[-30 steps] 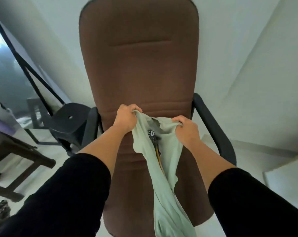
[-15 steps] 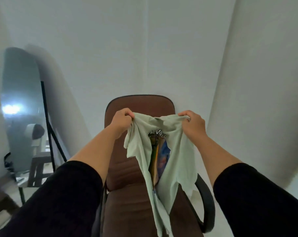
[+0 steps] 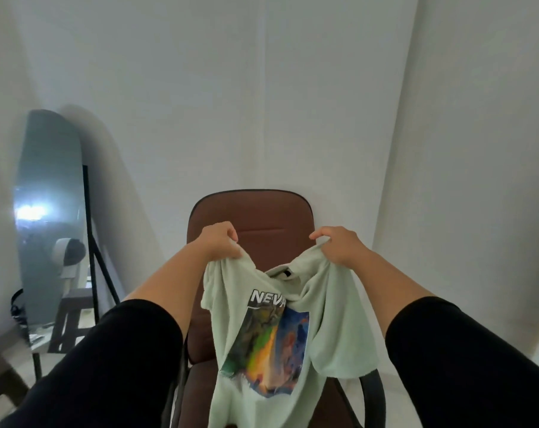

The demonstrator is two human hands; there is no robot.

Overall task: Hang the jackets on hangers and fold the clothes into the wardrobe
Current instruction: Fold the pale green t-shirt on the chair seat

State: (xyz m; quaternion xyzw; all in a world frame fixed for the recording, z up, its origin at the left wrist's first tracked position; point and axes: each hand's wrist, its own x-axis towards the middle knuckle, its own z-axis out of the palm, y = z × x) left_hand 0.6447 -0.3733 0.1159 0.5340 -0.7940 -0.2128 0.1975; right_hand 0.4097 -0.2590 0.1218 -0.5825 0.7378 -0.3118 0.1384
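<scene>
T-shirt (image 3: 333, 307), one, pale green, held up in the air in front of one brown chair (image 3: 252, 220), hanging down over the seat. Two hands hold it, one at each shoulder. Left hand (image 3: 220, 242) has fingers curled tight, bunching the left shoulder fabric. Right hand (image 3: 339, 247) has fingers curled, pinching the right shoulder fabric between thumb and fingers. Shirt sags in the middle between the hands, collar dipped, small dark tag (image 3: 287, 273) at the neck. One print on the front: white letters "NEVA" readable, rest of the word folded under, can't tell. Below it one colourful picture panel (image 3: 268, 344), green, yellow, blue, detail blurry. Right sleeve of the shirt droops on the right side. Two black sleeves (image 3: 107, 366) pushed up on the forearms. Chair has a black armrest (image 3: 375, 393) visible at near right, backrest far behind the shirt. One tall mirror (image 3: 50, 211) leans on the left wall on a black stand (image 3: 90, 242), bright light glare in it. One dark wooden piece of furniture (image 3: 2, 375) at near left, partly cut off. White walls (image 3: 262, 103) behind.
</scene>
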